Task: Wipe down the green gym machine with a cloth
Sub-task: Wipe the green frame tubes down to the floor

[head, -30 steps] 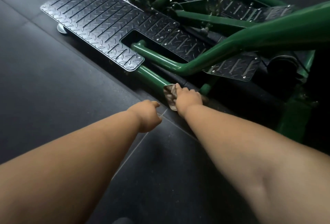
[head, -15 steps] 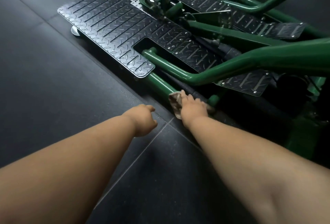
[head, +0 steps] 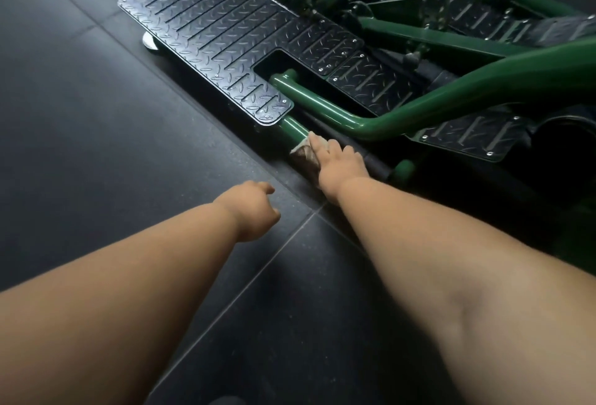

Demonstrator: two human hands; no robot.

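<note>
The wipe-down looks to be under way, not near its end. The right hand point(head: 340, 162) presses a small brownish cloth point(head: 304, 156) onto the low green tube point(head: 292, 130) that runs out from under the black tread plate point(head: 209, 46), so only that short stretch of the green gym machine point(head: 451, 94) is being worked. The long curved bar, the upright parts at twelve o'clock and the frame off at three o'clock show no cloth on them; whether any have already been cleaned cannot be told from their sheen, and I would judge most of the job still ahead.

The right grip lies spread, fingers straight and flat over the cloth, pointing toward eleven o'clock along the tube. The cloth sits directly under those fingers, its bunched edge showing at nine o'clock of the hand.

The left hand point(head: 250, 211) hovers over the dark floor point(head: 80, 146), fingers loosely curled, holding nothing, at seven o'clock of the cloth and apart from it.
</note>
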